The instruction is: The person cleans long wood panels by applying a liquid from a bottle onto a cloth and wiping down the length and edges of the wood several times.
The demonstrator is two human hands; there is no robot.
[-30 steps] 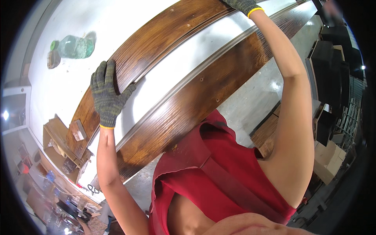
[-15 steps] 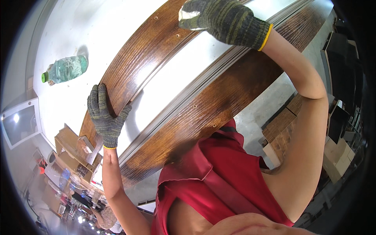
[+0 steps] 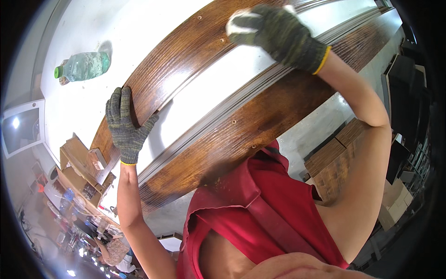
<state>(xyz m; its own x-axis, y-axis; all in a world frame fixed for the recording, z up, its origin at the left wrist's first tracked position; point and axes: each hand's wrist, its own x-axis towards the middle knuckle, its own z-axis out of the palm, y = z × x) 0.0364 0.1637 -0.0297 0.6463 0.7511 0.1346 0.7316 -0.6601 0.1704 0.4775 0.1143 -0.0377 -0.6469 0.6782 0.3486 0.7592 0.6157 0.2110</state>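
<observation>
A long brown wooden plank (image 3: 179, 58) with small holes lies slantwise on a white table. My left hand (image 3: 126, 128), in a striped dark green knit glove, rests on its lower end. The fingers stretch along the far edge and the thumb spreads toward the near edge. My right hand (image 3: 278, 35), gloved alike and slightly blurred, is on the upper part of the plank, closed around a white cloth (image 3: 236, 27) that shows at its fingers. A second wooden plank (image 3: 269, 111) lies nearer my body, with a grooved strip (image 3: 218, 109) along its far side.
A clear bottle with a green cap (image 3: 86, 66) lies on the table (image 3: 139, 28) at the left. Cardboard pieces (image 3: 76, 153) stand at its lower left corner. Brown wooden boards (image 3: 332, 156) are stacked at the right. Another person (image 3: 114, 251) is at the lower left.
My right hand has moved a little toward the plank's near edge with the white cloth. My left hand stays on the plank's lower end. The whole view has shifted slightly.
</observation>
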